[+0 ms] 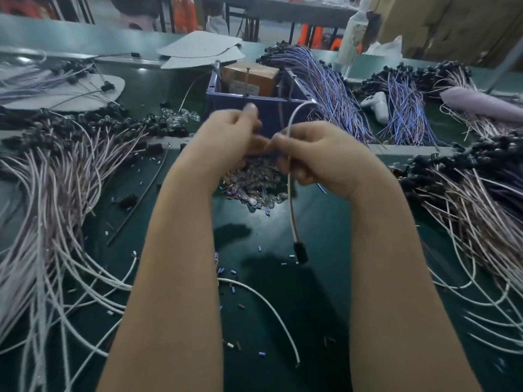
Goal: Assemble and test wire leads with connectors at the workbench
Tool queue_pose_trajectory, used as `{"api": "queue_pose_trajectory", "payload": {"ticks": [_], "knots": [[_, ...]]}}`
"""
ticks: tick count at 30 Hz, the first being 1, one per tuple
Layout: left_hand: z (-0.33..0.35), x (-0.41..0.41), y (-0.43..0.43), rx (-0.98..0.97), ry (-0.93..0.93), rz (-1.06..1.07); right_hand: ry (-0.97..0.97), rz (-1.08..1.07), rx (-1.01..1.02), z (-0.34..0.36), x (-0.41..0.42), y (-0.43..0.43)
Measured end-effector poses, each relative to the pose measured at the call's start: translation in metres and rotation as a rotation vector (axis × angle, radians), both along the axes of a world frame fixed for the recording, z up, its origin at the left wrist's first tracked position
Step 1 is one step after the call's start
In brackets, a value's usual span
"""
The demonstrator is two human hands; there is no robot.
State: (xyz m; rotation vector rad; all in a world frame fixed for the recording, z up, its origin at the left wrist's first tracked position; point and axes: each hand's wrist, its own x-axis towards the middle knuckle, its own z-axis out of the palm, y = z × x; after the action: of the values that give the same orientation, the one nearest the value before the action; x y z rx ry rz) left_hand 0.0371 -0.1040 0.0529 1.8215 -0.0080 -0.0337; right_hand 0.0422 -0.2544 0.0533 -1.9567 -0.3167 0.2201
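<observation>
Both hands are raised together above the green bench, just in front of the blue bin (271, 114). My right hand (317, 154) grips a white wire lead (290, 205) that loops up over the fingers and hangs down to a black connector (300, 251). My left hand (229, 137) has its fingers curled, with the fingertips meeting those of the right hand at the lead's upper end. What it pinches there is blurred and small. Below the hands lies a heap of small clear bulbs (254, 190).
Bundles of white leads with black connectors lie left (56, 176) and right (467, 199). Blue-purple lead bundles (334, 89) lie behind the bin, which holds a brown box (250, 77). A loose white wire (271, 309) and small sleeve bits are scattered on the mat.
</observation>
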Motion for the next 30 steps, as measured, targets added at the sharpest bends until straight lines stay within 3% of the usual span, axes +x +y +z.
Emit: {"api": "queue_pose_trajectory", "payload": {"ticks": [2,5,9,15,19,23,25,30], "knots": [[0.001,0.003,-0.001,-0.181,-0.058,0.119,-0.03,0.082,-0.23,-0.001,-0.003,0.012],[-0.002,0.004,-0.004,-0.157,-0.216,0.148,0.052,0.178,-0.342,-0.007,-0.006,0.028],[-0.006,0.006,0.0,-0.093,-0.279,0.227,0.137,0.247,-0.388,-0.011,-0.007,0.029],[-0.002,0.003,0.006,-0.258,-0.291,0.167,0.223,0.355,-0.381,-0.014,-0.005,0.025],[0.009,0.003,0.011,-0.336,-0.455,0.358,0.201,0.33,-0.212,-0.019,0.001,0.023],[0.014,0.006,0.017,-0.568,-0.359,0.394,0.221,0.306,0.229,-0.025,0.007,0.019],[0.011,0.009,0.018,-0.459,-0.235,0.373,0.164,0.18,0.342,-0.026,0.013,0.02],[-0.009,0.015,0.017,0.156,-0.018,0.108,0.032,-0.289,0.507,-0.026,0.022,0.022]]}}
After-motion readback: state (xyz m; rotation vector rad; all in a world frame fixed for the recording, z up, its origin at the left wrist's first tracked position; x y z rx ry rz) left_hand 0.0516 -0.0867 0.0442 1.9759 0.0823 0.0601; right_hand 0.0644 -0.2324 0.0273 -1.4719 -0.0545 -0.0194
